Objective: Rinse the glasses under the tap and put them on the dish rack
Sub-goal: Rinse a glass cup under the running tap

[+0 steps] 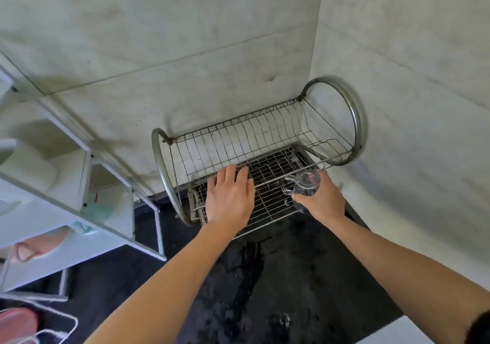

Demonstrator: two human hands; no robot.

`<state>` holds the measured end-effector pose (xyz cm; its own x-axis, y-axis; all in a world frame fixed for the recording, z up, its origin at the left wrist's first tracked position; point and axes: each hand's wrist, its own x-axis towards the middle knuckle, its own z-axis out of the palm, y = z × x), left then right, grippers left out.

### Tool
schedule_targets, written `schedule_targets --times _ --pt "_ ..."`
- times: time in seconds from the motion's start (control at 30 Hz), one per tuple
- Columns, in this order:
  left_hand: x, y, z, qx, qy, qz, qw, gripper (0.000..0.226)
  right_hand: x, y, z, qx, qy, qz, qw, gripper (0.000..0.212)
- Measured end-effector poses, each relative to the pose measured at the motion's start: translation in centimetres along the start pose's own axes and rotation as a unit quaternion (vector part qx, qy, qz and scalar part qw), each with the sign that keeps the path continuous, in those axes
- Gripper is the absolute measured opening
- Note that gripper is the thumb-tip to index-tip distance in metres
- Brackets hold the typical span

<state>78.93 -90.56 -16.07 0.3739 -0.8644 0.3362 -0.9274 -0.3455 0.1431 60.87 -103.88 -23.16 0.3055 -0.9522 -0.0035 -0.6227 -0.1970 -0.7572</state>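
Note:
A metal wire dish rack [267,137] with two round end hoops stands in the corner on a dark wet counter [278,272]. My right hand [322,202] is closed around a clear glass mug with a handle [305,184], held just above the right part of the rack's lower shelf. My left hand [230,198] rests palm down on the front bar of the upper tier, fingers spread and curled over the wire. No tap is in view.
A white shelf unit [79,198] with bowls and a pink dish stands to the left. Pale tiled walls close in the corner behind and to the right. A white wire stand [53,327] sits at the bottom left.

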Motion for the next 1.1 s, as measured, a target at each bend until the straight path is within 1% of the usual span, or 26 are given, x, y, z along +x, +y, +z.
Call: schedule_targets --times 0.07,0.17,0.3,0.4,0.47,0.53,0.67,0.8,0.9,0.93,1.0,1.03,1.1 --pt "0.0 0.2 0.3 0.014 -0.004 0.0 1.0 0.039 2.5 0.4 1.0 -0.011 0.0 0.0 1.0 0.057" --pt "-0.1 0.0 0.6 0.03 -0.004 0.003 1.0 0.039 5.8 1.1 2.9 0.002 -0.009 0.006 1.0 0.072" --pt "0.0 0.0 0.9 0.041 0.001 0.008 0.999 0.041 9.8 0.8 5.4 0.017 -0.003 -0.016 1.0 0.076" --pt "-0.1 0.1 1.0 0.056 0.017 0.009 0.998 0.04 12.6 0.9 7.0 0.035 -0.012 -0.015 0.999 0.082" --pt "-0.1 0.0 1.2 0.061 0.029 0.014 0.998 0.04 13.9 1.5 8.1 0.058 -0.003 -0.01 0.998 0.085" --pt "-0.1 0.0 1.4 0.063 0.035 0.019 0.997 0.04 14.3 1.9 8.7 0.066 0.008 0.001 0.998 0.084" --pt "-0.1 -0.1 1.7 0.066 0.051 0.025 0.996 0.039 14.9 2.6 9.3 0.072 0.013 -0.011 0.997 0.075" --pt "-0.2 -0.1 1.7 0.068 0.055 0.026 0.996 0.04 14.8 2.7 8.7 0.066 -0.031 -0.007 0.997 0.079" --pt "-0.1 0.0 1.4 0.058 0.046 0.021 0.997 0.04 12.4 2.7 7.3 0.012 -0.056 0.021 0.998 0.083" --pt "-0.1 0.0 1.3 0.054 0.037 0.016 0.998 0.04 11.3 3.0 7.1 -0.003 -0.062 0.029 0.998 0.081" --pt "-0.2 0.0 1.1 0.048 0.015 0.006 0.999 0.038 8.4 3.0 6.3 -0.029 -0.092 0.044 0.994 0.067" --pt "-0.2 0.0 0.8 0.04 0.004 0.004 0.999 0.038 6.9 2.7 6.0 -0.046 -0.111 0.042 0.992 0.057" --pt "-0.6 -0.1 0.0 0.012 -0.003 0.005 1.0 0.037 4.0 2.0 5.5 -0.066 -0.143 0.009 0.988 0.041"
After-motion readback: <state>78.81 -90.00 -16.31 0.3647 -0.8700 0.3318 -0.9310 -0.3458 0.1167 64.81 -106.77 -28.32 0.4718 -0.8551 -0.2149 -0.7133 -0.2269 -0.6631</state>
